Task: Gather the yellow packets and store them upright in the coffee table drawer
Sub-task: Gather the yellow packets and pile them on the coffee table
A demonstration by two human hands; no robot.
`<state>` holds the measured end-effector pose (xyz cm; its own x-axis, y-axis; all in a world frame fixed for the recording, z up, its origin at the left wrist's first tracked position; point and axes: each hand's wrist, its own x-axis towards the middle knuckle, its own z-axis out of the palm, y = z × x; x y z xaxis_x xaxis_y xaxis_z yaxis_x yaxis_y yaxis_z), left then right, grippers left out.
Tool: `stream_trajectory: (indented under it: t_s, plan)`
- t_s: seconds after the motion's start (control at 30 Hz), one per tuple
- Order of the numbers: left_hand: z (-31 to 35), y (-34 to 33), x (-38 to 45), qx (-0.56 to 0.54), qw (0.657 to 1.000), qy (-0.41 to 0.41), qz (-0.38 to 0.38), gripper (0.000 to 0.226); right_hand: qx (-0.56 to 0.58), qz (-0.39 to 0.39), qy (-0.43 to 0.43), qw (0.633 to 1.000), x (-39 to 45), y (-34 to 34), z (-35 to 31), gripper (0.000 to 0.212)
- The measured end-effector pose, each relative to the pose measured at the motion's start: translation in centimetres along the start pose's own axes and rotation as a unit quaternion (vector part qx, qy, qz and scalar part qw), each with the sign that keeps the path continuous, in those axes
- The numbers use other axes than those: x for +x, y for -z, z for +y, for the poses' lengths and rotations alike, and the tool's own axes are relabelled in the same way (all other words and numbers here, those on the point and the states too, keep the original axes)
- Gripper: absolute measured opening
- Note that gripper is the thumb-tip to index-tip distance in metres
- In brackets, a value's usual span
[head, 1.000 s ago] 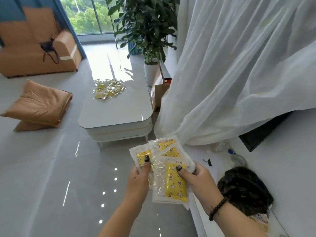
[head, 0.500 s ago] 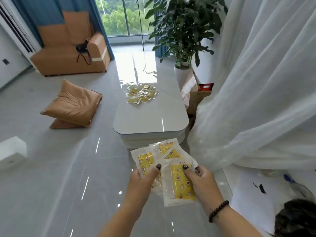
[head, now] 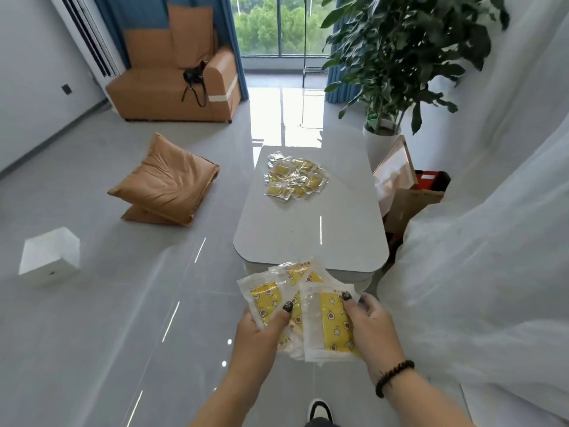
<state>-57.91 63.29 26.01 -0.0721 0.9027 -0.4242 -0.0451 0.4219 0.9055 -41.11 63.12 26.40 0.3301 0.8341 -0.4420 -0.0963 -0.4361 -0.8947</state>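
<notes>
Closest to me, both hands are busy with a fanned bunch of yellow packets, held out over the glossy floor just short of the coffee table. The left hand pinches the left side of the fan, thumb pressed flat over the front and the other fingers hidden behind. The right hand grips the right edge, thumb clamped on the front packet and fingers curled round the back. The packets are splayed rather than squared, some poking up at angles.

My advice for this bit: tap the fan into one neat stack first, all long edges the same way, so they can later stand upright instead of sliding flat. The slippery clear wrappers look likely to slip past one another, so a firm two-sided hold seems wise while walking.

Further on, a loose heap of more packets lies on the far half of the tabletop, well apart from the handful. Those need gathering in too, I'd say by setting the stack down beside them and sweeping them together. I can't make out the drawer from here; only the table's rounded near end shows
</notes>
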Motion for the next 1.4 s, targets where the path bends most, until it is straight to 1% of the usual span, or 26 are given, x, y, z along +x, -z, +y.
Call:
stream_trajectory:
  t_s: [0.1, 0.2, 0.23, 0.37, 0.43, 0.5, 0.57, 0.67, 0.73, 0.83, 0.93, 1.03, 1.1, 1.17, 1.23, 1.3, 1.4]
  plan:
    - [1.8, 0.0, 4.5, -0.004, 1.000, 0.007, 0.016, 0.015, 0.004, 0.000, -0.009, 1.000, 4.9, -1.9, -2.4, 0.006]
    - [3.7, 0.6, 8.5, -0.014, 0.999, 0.004, 0.033, 0.016, 0.003, -0.026, -0.017, 1.000, 8.8, -4.3, -4.8, 0.004]
    - [4.2, 0.9, 9.7, -0.018, 0.999, 0.005, 0.038, 0.016, 0.000, -0.037, -0.019, 0.999, 9.9, -5.3, -5.5, 0.008]
    - [6.0, 3.4, 14.3, -0.032, 0.998, 0.007, 0.055, 0.022, 0.007, -0.090, -0.040, 0.995, 13.4, -10.4, -7.6, 0.035]
    - [6.8, 5.2, 17.0, -0.035, 0.998, 0.004, 0.058, 0.024, 0.010, -0.104, -0.061, 0.993, 15.1, -13.4, -8.3, 0.041]
    - [7.8, 7.3, 19.9, -0.035, 0.998, 0.001, 0.059, 0.024, 0.022, -0.109, -0.079, 0.991, 16.9, -16.6, -8.9, 0.040]
    - [8.9, 9.8, 23.1, -0.039, 0.997, 0.000, 0.063, 0.018, 0.031, -0.106, -0.090, 0.990, 18.8, -20.1, -9.5, 0.033]
    - [11.1, 13.9, 28.0, -0.045, 0.997, 0.004, 0.058, 0.017, 0.049, -0.077, -0.108, 0.990, 21.3, -25.8, -10.3, 0.025]
    - [13.1, 16.5, 30.9, -0.035, 0.998, 0.007, 0.044, 0.017, 0.065, -0.063, -0.116, 0.989, 22.6, -29.5, -11.1, 0.023]
    - [16.7, 20.3, 35.5, -0.024, 1.000, 0.002, 0.014, 0.013, 0.082, -0.044, -0.098, 0.991, 24.7, -34.7, -12.9, 0.020]
    - [19.8, 22.7, 39.9, 0.007, 1.000, -0.002, -0.029, 0.014, 0.103, -0.031, -0.074, 0.991, 27.1, -38.5, -14.7, 0.018]
    - [22.2, 23.2, 44.6, 0.031, 0.998, 0.008, -0.059, 0.018, 0.116, -0.028, -0.055, 0.991, 30.3, -40.6, -16.5, 0.021]
    - [23.4, 22.7, 47.9, 0.059, 0.995, 0.015, -0.074, 0.023, 0.111, -0.021, -0.040, 0.993, 32.9, -41.3, -17.6, 0.028]
    - [24.8, 22.0, 51.4, 0.079, 0.993, 0.016, -0.087, 0.025, 0.106, -0.019, -0.026, 0.994, 35.7, -41.7, -18.8, 0.029]
    - [26.3, 20.9, 54.9, 0.080, 0.993, 0.016, -0.090, 0.019, 0.116, -0.026, -0.014, 0.993, 38.9, -41.9, -20.1, 0.026]
    - [27.8, 19.8, 58.1, 0.063, 0.994, 0.032, -0.077, 0.012, 0.109, -0.038, -0.010, 0.993, 42.0, -42.1, -21.4, 0.026]
    - [30.4, 18.6, 62.6, 0.066, 0.995, 0.036, -0.067, 0.011, 0.103, -0.045, -0.011, 0.994, 46.3, -43.1, -23.8, 0.029]
